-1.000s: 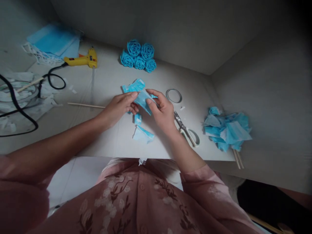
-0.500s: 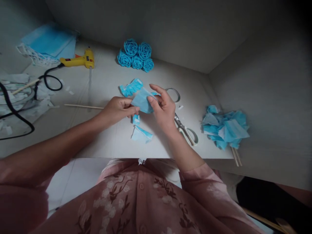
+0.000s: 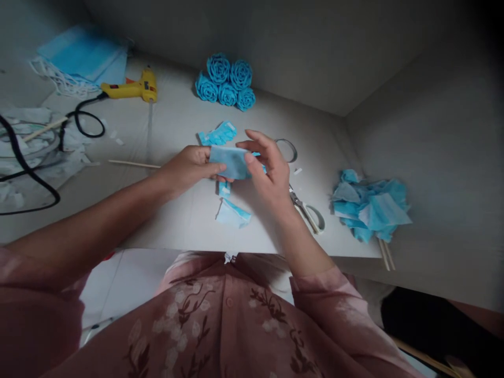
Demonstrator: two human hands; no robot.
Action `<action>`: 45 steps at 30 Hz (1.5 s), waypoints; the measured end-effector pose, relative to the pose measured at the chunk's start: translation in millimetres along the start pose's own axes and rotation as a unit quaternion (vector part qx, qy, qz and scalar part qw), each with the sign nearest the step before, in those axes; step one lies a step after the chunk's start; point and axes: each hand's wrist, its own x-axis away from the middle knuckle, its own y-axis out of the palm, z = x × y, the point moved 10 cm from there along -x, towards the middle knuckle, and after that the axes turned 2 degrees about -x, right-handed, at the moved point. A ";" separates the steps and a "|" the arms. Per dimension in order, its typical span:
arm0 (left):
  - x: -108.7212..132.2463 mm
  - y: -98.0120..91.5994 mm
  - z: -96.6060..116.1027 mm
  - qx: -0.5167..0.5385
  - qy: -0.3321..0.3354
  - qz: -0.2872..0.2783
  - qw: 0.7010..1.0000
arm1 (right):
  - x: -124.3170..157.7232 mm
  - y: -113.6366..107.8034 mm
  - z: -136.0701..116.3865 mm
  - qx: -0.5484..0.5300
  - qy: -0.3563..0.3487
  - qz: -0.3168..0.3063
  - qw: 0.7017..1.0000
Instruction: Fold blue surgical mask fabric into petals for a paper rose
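At the middle of the frame, in the head view, the blue fabric piece (image 3: 232, 160) now lies level between both hands, just above the white table (image 3: 189, 220); half a second ago it stood tilted to a point. The left hand (image 3: 189, 168) pinches its left end, thumb along the lower edge. The right hand (image 3: 271, 170) clamps the right end under its thumb, other fingers fanned apart. At upper left, the yellow glue gun (image 3: 132, 89) bears a label too small to read.

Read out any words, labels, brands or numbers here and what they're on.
None can be read.
The yellow glue gun has a small dark marking on its body, too small and blurred to read.
The blue piece held by the left hand and right hand shows no print.
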 end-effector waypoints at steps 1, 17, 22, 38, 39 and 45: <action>-0.6 -2.2 1.7 0.024 0.005 0.010 1.000 | -0.7 -3.8 0.3 0.006 -0.007 0.013 1.000; 2.6 -2.2 8.5 0.108 -0.012 0.027 0.994 | -5.5 -4.1 0.1 0.088 -0.089 0.000 0.992; 2.2 -0.8 8.4 0.112 -0.012 0.018 0.993 | -7.2 -3.9 9.2 0.049 -0.037 0.001 0.998; -4.9 2.9 2.1 0.112 -0.019 0.001 0.994 | -7.4 -3.9 20.1 -0.007 0.065 0.029 0.997; -5.3 1.6 2.8 0.101 -0.010 0.004 0.995 | -7.5 -4.1 20.6 -0.005 0.066 0.029 0.997; -1.1 -0.1 11.3 0.043 0.043 0.003 0.998 | -7.8 -4.7 21.2 0.013 0.067 0.026 0.997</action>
